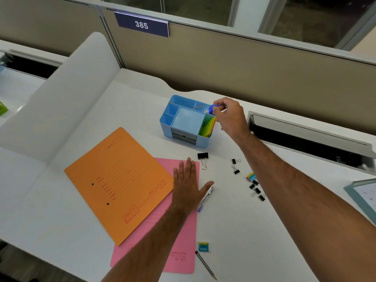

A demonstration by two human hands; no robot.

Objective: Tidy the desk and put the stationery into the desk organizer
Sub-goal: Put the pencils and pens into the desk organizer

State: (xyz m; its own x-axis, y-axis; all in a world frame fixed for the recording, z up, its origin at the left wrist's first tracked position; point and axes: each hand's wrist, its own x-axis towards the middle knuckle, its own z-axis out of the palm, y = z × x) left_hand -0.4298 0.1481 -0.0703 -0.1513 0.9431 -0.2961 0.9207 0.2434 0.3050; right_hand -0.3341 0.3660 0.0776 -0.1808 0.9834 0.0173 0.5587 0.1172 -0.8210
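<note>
Blue desk organizer [184, 127] stands mid-desk. Right hand [230, 117] pinches blue-capped item [213, 108], likely pen or glue, exact type unclear, over back right compartment. Step judged: depositing item. Next move calls for lowering upright into slot, then release. Left hand [188, 186] flat, fingers straight, resting on pink folder [179, 249] beside pen [206, 198]. Organizer contents: coloured paper [207, 126] in right slot, pencil-like item [197, 107] at back; centre tray bare. Binder clips [203, 157] loose on desk [234, 231].

Bright, even overhead light washes the white desk [234, 220], leaving only faint shadows; wide-angle distortion bends the frame's edges, and fine detail looks slightly soft throughout.
</note>
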